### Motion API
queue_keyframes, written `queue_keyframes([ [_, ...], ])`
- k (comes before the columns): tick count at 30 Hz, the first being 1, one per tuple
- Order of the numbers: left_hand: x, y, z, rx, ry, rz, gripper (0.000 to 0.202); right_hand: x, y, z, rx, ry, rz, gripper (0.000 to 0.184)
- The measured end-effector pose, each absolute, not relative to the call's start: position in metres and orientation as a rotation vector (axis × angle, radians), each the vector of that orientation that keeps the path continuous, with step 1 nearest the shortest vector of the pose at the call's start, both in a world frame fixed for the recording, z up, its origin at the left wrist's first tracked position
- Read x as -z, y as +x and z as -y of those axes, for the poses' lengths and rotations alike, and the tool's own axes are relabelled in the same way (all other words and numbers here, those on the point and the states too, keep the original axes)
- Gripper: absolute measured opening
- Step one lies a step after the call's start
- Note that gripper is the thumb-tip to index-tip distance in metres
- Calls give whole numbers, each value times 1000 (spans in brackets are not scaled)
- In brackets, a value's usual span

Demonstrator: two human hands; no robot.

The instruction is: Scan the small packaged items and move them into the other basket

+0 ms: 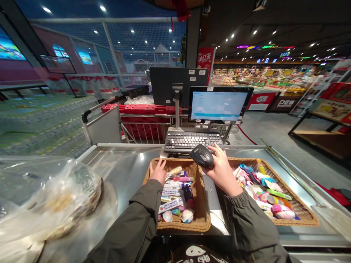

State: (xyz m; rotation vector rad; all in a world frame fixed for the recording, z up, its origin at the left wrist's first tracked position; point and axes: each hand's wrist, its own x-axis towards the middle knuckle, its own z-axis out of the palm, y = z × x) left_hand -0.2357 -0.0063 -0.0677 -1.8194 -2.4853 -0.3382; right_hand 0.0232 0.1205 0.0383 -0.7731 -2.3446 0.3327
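Observation:
A black barcode scanner [202, 156] is gripped in my right hand [221, 171], just in front of the keyboard [193, 140] and between two wicker baskets. My left hand [158, 172] lies over the far left corner of the left wicker basket [202, 219], fingers apart and holding nothing that I can see. Inside that basket are several candy packs, among them a white-and-blue candy bar [171, 205], a pink tube [183, 179] and a round egg-shaped candy [187, 215]. The right wicker basket [309, 220] holds several colourful small sweets and toys.
Behind the keyboard stand a lit monitor [218, 105] and a dark one [175, 86] turned away. Clear plastic bags [55, 197] cover the steel counter's left side. A long thin stick [290, 171] crosses the right side. Shopping carts [145, 124] stand beyond.

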Motion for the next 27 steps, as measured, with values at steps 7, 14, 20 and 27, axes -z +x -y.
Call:
queue_keyframes([
  [7, 53, -217, 2, 319, -1798, 2447, 18, -44, 45, -121, -302, -835, 2298, 42],
  [14, 9, -148, -42, 541, -2084, 2122, 19, -57, 104, -138, -153, -953, 2103, 48],
  [20, 12, -65, -105, 538, -2337, 1901, 19, -62, 159, -152, -38, -1127, 1983, 45],
  [27, 56, 23, -178, 349, -2463, 1918, 25, -43, 195, -172, -25, -1236, 2000, 37],
])
